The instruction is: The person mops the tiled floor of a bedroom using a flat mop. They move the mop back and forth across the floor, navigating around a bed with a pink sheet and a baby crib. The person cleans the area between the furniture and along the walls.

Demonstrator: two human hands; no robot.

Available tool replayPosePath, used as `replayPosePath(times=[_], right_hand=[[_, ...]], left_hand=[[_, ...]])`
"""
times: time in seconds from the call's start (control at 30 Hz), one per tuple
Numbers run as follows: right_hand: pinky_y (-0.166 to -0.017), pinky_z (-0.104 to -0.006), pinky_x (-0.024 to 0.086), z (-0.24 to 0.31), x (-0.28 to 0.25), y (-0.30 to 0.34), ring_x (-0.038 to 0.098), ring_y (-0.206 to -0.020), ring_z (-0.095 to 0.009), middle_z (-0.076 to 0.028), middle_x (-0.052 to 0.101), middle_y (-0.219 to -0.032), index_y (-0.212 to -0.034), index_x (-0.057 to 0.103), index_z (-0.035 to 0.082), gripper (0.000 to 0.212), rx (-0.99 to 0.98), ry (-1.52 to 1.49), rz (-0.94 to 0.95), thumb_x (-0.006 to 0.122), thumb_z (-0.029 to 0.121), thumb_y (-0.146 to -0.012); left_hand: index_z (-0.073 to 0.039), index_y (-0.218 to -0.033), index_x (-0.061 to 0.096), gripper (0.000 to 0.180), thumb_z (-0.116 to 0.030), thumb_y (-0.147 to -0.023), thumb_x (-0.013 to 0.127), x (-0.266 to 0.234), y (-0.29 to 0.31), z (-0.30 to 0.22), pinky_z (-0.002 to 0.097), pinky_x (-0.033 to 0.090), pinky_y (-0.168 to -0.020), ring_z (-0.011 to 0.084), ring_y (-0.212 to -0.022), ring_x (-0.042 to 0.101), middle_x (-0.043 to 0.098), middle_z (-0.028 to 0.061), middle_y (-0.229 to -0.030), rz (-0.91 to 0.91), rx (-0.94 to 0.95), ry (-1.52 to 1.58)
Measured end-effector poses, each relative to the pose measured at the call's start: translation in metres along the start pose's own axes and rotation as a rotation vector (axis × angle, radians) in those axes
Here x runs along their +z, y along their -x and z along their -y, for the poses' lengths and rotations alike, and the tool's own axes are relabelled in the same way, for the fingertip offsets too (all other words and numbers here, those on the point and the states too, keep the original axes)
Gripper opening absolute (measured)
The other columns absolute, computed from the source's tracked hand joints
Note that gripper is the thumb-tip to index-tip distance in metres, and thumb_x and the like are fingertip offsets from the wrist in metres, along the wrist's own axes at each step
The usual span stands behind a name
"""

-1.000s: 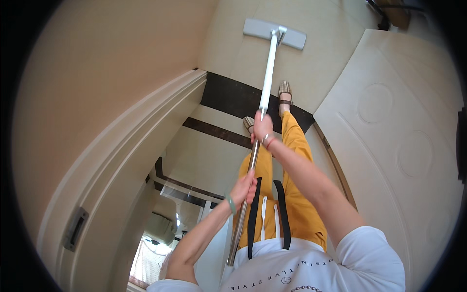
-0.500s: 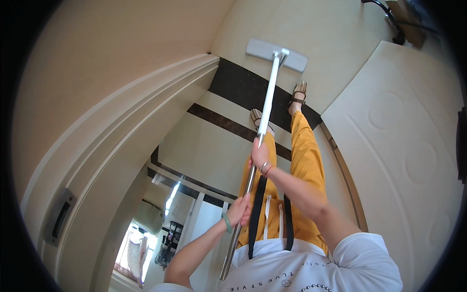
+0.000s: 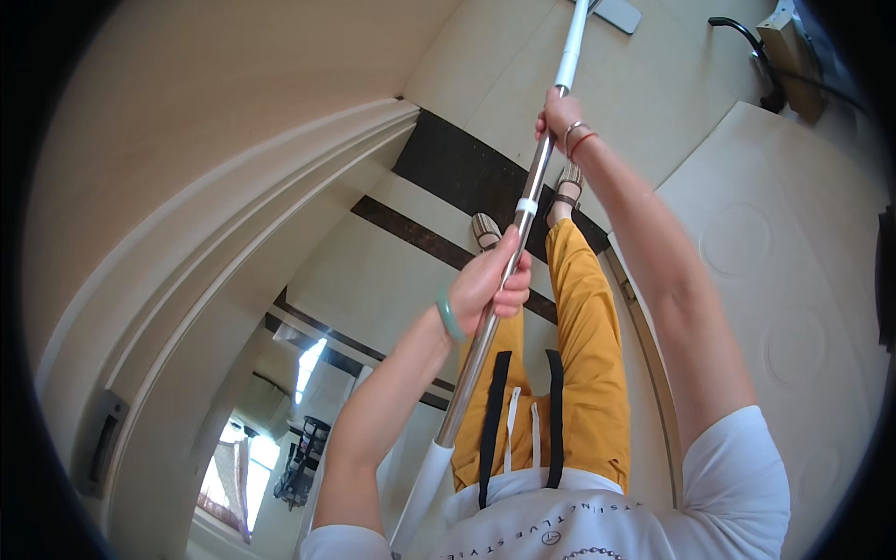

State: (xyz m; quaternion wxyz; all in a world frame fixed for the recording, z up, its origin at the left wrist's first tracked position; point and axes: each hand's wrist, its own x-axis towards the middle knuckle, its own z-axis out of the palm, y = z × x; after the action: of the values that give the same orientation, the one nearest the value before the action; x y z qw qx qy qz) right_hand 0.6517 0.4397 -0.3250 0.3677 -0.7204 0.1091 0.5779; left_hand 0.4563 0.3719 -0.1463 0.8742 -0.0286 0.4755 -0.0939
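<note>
Left hand [image 3: 490,285] wraps closed around the long silver metal mop pole [image 3: 509,271], low on the shaft. Right hand [image 3: 558,117] clamps the same pole higher up, just below its white upper section. The pole runs diagonally from the person's torso toward the flat grey mop head [image 3: 618,13], which rests on the cream tiled floor [image 3: 653,84] near the top edge. A white panelled door [image 3: 793,280] stands at right.
</note>
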Motion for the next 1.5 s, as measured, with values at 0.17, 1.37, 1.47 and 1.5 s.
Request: replayPosePath(times=[0.17, 1.37, 1.47, 1.5], right_hand=[[-0.029, -0.0353, 0.042, -0.066, 0.007, 0.039, 0.052, -0.034, -0.022, -0.008, 0.045, -0.046, -0.067, 0.038, 0.003, 0.040, -0.028, 0.086, 0.008, 0.034, 0.034, -0.091], [-0.033, -0.0348, 0.045, -0.156, -0.003, 0.047, 0.049, -0.038, -0.018, -0.006, 0.043, -0.051, -0.075, 0.040, 0.003, 0.036, 0.021, 0.186, 0.072, 0.037, 0.036, -0.089], [-0.032, -0.0357, 0.044, -0.201, 0.001, 0.070, 0.051, -0.036, -0.021, -0.009, 0.046, -0.052, -0.071, 0.041, 0.001, 0.041, 0.022, 0.177, 0.114, 0.036, 0.037, -0.090], [-0.032, -0.0356, 0.045, -0.211, 0.003, 0.085, 0.052, -0.037, -0.022, -0.010, 0.048, -0.053, -0.070, 0.042, -0.001, 0.043, 0.027, 0.224, 0.109, 0.038, 0.036, -0.090]], left_hand=[[-0.013, -0.079, 0.041, 0.041, -0.051, -0.092, 0.031, -0.013, 0.025, 0.062, 0.0166, 0.022, -0.034, 0.0024, -0.039, 0.026, 0.029, -0.0063, -0.053, -0.097, -0.041, 0.097], [-0.012, -0.077, 0.040, 0.044, -0.053, -0.090, 0.037, -0.057, 0.002, 0.155, 0.0172, 0.021, -0.034, 0.0026, -0.039, 0.025, 0.029, -0.0064, -0.053, -0.207, 0.007, 0.064], [-0.012, -0.077, 0.039, 0.043, -0.052, -0.091, 0.036, -0.072, 0.023, 0.188, 0.0174, 0.021, -0.033, 0.0029, -0.039, 0.025, 0.028, -0.0063, -0.053, -0.228, -0.022, 0.103], [-0.012, -0.077, 0.039, 0.043, -0.052, -0.091, 0.035, -0.079, 0.030, 0.201, 0.0175, 0.021, -0.033, 0.0029, -0.039, 0.025, 0.028, -0.0062, -0.053, -0.238, -0.028, 0.112]])
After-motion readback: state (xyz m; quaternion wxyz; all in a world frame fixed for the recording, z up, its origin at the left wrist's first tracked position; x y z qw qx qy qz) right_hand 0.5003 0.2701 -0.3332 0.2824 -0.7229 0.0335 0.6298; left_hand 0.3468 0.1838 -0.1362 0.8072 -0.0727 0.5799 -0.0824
